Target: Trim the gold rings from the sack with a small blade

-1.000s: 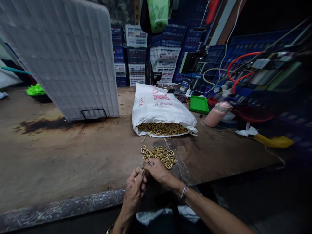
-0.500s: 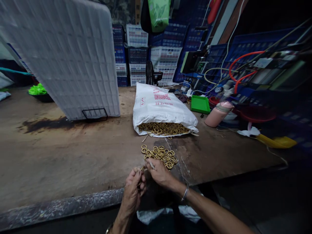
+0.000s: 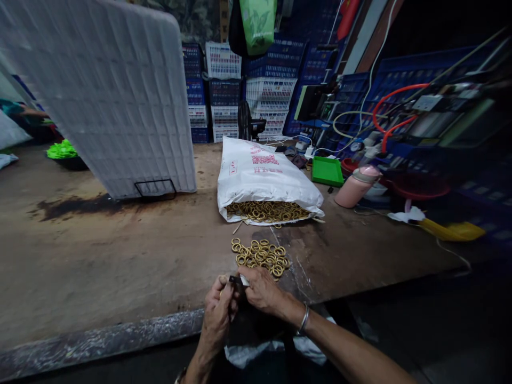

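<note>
My left hand (image 3: 218,306) is closed in a pinch near the table's front edge; the brass-coloured ring in its fingers is mostly hidden now. My right hand (image 3: 262,289) grips a small knife-like tool (image 3: 235,279) with a flat dark blade and a white handle. Its blade points left and meets the left fingertips. Just beyond the hands lies a loose pile of brass-coloured rings (image 3: 262,253). Behind that pile, a white woven sack (image 3: 266,178) lies on its side, its mouth facing me and full of the same rings.
A tall pale ribbed panel (image 3: 140,106) stands on the wooden table (image 3: 120,266) at left, in a black wire stand. To the right are a green tray (image 3: 327,172), a pink bottle (image 3: 357,186) and a machine with red hoses. Stacked crates (image 3: 272,93) line the back.
The tool's dark blade has come into view between my hands as my right hand shifted slightly down and right. My left hand has barely moved, and its ring shows less.
</note>
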`<action>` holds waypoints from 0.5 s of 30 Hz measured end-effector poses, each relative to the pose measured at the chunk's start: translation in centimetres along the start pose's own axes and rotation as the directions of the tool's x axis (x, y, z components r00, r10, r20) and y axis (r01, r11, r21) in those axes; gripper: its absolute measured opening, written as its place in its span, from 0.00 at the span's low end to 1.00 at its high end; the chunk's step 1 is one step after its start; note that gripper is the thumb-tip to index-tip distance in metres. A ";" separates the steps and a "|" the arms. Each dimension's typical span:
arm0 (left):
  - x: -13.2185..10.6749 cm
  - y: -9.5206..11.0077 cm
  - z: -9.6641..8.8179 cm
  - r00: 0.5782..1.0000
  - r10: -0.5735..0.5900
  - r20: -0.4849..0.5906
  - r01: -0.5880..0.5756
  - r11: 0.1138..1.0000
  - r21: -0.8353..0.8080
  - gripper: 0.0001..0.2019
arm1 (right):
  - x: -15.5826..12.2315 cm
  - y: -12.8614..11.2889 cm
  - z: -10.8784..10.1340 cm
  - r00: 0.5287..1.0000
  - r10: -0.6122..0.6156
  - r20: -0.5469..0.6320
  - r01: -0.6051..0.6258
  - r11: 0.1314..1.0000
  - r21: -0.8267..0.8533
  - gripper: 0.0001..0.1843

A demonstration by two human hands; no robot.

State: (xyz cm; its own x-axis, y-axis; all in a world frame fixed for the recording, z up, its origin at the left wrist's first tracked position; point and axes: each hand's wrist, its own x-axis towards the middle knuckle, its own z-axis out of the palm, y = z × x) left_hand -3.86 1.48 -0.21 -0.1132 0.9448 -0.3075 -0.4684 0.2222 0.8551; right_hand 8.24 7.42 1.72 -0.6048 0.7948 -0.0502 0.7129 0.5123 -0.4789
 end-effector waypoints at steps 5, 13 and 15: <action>-0.1 0.2 0.2 1.000 0.017 -0.012 -0.017 1.000 0.007 0.19 | -0.1 -0.5 -0.4 1.000 0.007 0.027 -0.006 1.000 -0.020 0.16; -0.7 0.7 0.2 0.999 0.037 -0.026 -0.036 0.998 0.057 0.19 | 0.3 -0.6 -0.3 0.998 0.023 0.066 -0.017 0.995 -0.095 0.11; -1.4 1.1 0.4 1.000 0.021 -0.016 -0.020 0.998 0.067 0.19 | 0.5 -0.3 -0.6 0.996 0.058 0.068 -0.047 0.988 -0.150 0.11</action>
State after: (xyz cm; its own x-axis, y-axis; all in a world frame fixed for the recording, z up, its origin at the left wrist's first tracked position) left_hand -3.86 0.46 1.31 -0.1370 0.9453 -0.2961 -0.4060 0.2190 0.8873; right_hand 7.89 7.83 2.36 -0.5855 0.7991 -0.1369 0.7856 0.5175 -0.3393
